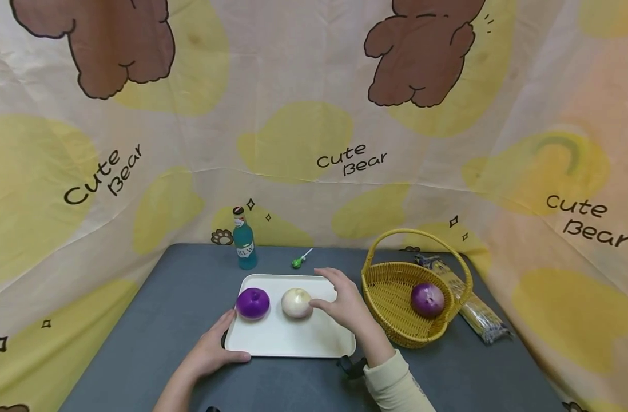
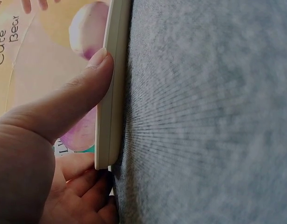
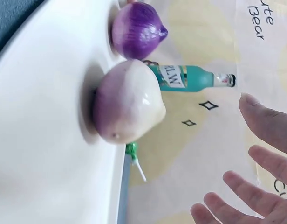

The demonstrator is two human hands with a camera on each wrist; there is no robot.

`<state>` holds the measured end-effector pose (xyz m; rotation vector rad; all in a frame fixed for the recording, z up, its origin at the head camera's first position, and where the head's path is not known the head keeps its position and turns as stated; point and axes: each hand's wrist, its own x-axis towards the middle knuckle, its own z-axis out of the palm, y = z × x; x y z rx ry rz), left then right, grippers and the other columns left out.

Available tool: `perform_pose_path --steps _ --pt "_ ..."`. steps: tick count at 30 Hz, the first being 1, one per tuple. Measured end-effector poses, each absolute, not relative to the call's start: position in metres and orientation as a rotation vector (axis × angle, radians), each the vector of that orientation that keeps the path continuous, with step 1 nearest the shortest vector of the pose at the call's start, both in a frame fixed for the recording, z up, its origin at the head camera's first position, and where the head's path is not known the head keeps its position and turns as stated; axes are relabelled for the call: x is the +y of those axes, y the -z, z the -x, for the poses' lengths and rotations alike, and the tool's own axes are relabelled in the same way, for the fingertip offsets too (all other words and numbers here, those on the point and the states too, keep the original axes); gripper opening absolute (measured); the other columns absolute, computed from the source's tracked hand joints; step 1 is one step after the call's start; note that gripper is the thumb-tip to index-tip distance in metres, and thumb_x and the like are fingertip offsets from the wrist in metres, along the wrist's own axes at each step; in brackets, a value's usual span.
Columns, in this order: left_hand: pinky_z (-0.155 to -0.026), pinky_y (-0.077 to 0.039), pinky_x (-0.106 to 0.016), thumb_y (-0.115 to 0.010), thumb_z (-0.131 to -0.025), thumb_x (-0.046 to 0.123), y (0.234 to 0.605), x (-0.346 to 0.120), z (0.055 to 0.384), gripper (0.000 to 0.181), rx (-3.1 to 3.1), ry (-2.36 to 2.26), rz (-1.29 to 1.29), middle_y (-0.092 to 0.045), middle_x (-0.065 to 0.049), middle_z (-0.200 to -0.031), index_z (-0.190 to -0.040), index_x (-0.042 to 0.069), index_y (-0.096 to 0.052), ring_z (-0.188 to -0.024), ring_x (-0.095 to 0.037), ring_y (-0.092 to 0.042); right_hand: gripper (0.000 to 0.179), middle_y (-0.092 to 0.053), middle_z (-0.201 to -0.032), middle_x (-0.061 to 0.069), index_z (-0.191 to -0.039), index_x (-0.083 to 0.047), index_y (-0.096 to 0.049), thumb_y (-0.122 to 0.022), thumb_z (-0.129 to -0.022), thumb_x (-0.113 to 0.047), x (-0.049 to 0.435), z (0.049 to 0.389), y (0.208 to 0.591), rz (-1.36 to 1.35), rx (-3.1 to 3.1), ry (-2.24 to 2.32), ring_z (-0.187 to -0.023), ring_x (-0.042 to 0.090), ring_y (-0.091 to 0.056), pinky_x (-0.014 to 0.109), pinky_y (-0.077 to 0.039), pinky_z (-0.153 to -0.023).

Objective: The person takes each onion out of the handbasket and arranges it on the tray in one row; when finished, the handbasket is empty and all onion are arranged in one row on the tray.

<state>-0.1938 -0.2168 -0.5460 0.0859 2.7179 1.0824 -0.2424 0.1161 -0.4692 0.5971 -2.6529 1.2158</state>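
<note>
A white tray [image 1: 293, 340] lies on the dark table. My left hand [image 1: 213, 347] grips its near left corner, the thumb [image 2: 83, 93] along the front edge and the fingers round the left side. On the tray sit a purple onion [image 1: 253, 304] at the left and a white-and-purple turnip [image 1: 295, 303] in the middle, its pale tip up in the right wrist view. My right hand [image 1: 345, 302] hovers over the tray's right part with thumb and fingers spread, holding nothing. The right wrist view shows a gap between those fingers and the turnip [image 3: 129, 102].
Right of the tray stands a yellow wicker basket [image 1: 396, 335] with a tall handle and a red onion [image 1: 427, 300] inside. A long clear packet [image 1: 481, 315] lies behind it. Beyond the tray are a blue bottle [image 1: 245, 246] and a green lollipop [image 1: 297, 262]. A printed cloth hangs behind.
</note>
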Motion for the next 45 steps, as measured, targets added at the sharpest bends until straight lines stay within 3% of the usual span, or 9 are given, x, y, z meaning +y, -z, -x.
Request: perform_pose_path --steps 17,31,45 --pt "-0.112 -0.028 -0.071 -0.092 -0.066 0.050 0.544 -0.217 0.193 0.125 2.719 -1.078 -0.070 -0.024 -0.026 -0.164 -0.159 0.001 -0.023 -0.147 -0.053 -0.025 0.067 -0.057 -0.144 0.009 -0.141 -0.019 -0.060 -0.087 -0.080 -0.021 0.155 0.238 0.462 -0.433 -2.620 -1.218 -0.132 0.031 -0.055 0.051 -0.052 -0.102" --pt "-0.111 -0.029 -0.071 -0.092 -0.066 0.049 0.546 -0.217 0.192 0.125 2.718 -1.070 -0.069 -0.024 -0.027 -0.163 -0.159 0.001 -0.023 -0.147 -0.053 -0.026 0.071 -0.053 -0.149 0.012 -0.146 -0.017 -0.053 -0.084 -0.083 -0.027 0.194 0.238 0.467 -0.317 -2.687 -1.183 -0.135 0.039 -0.051 0.058 -0.047 -0.104" --pt "-0.111 -0.028 -0.072 -0.092 -0.067 0.047 0.541 -0.215 0.192 0.123 2.703 -1.069 -0.042 -0.023 -0.026 -0.164 -0.160 0.003 -0.023 -0.147 -0.053 -0.025 0.069 -0.051 -0.149 0.020 -0.146 -0.010 -0.052 -0.082 -0.086 -0.026 0.239 0.248 0.472 -0.198 -2.705 -1.112 -0.138 0.043 -0.045 0.063 -0.037 -0.112"
